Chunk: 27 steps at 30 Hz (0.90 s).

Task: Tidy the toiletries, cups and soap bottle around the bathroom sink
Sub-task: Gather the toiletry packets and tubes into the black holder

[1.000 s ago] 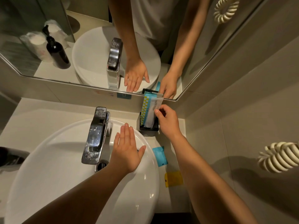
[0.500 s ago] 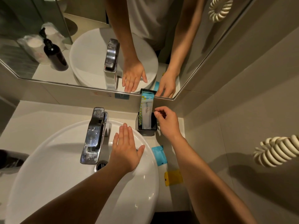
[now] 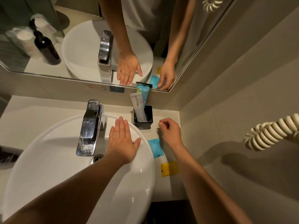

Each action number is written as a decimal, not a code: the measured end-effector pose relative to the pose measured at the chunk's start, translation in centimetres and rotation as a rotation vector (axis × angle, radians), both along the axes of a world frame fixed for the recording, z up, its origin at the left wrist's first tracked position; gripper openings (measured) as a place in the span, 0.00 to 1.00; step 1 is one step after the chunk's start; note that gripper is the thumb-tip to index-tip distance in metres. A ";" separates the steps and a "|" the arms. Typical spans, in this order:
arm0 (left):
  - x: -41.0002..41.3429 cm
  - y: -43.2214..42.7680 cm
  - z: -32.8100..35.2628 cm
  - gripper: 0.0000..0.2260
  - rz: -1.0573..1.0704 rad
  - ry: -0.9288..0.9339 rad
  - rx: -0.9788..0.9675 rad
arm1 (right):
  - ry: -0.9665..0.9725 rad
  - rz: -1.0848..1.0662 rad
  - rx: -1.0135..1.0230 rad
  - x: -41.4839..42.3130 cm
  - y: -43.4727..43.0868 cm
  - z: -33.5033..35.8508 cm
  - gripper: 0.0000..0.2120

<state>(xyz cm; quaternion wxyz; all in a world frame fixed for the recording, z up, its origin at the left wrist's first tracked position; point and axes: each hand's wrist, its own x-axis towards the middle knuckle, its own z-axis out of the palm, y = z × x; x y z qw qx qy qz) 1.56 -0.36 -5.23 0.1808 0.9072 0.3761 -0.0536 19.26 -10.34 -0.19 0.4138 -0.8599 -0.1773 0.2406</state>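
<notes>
A black square holder (image 3: 148, 118) stands on the counter behind the sink's right rim, with a white packet (image 3: 138, 105) and a blue dotted packet (image 3: 144, 95) upright in it. My right hand (image 3: 169, 132) hovers just right of the holder, fingers loosely curled, holding nothing. My left hand (image 3: 122, 142) lies flat and open on the white sink (image 3: 48, 167) rim. A blue sachet (image 3: 155, 147) and a yellow sachet (image 3: 169, 168) lie on the counter right of the sink. The dark soap bottle (image 3: 46, 47) and wrapped cups (image 3: 24, 41) show only in the mirror.
A chrome faucet (image 3: 90, 126) rises at the back of the basin. The mirror (image 3: 191, 46) runs along the back wall above the counter. A cream coiled cord (image 3: 271, 131) hangs from the right wall. A dark object (image 3: 6, 155) sits at the left edge.
My right hand has let go of the packets and drawn back right of the holder. The packets now lean in the holder. My left hand has stayed on the rim.
</notes>
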 end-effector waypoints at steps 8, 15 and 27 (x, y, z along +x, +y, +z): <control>0.0 0.1 0.6 0.40 -0.008 0.022 -0.035 | -0.076 0.056 0.095 -0.5 3.6 2.4 0.07; 0.0 0.0 0.9 0.39 -0.001 0.028 -0.042 | -0.176 0.185 0.058 -0.9 7.6 2.0 0.07; -0.1 0.0 -0.2 0.41 -0.006 -0.015 0.034 | 0.080 -0.053 -0.343 -0.5 0.2 -3.5 0.12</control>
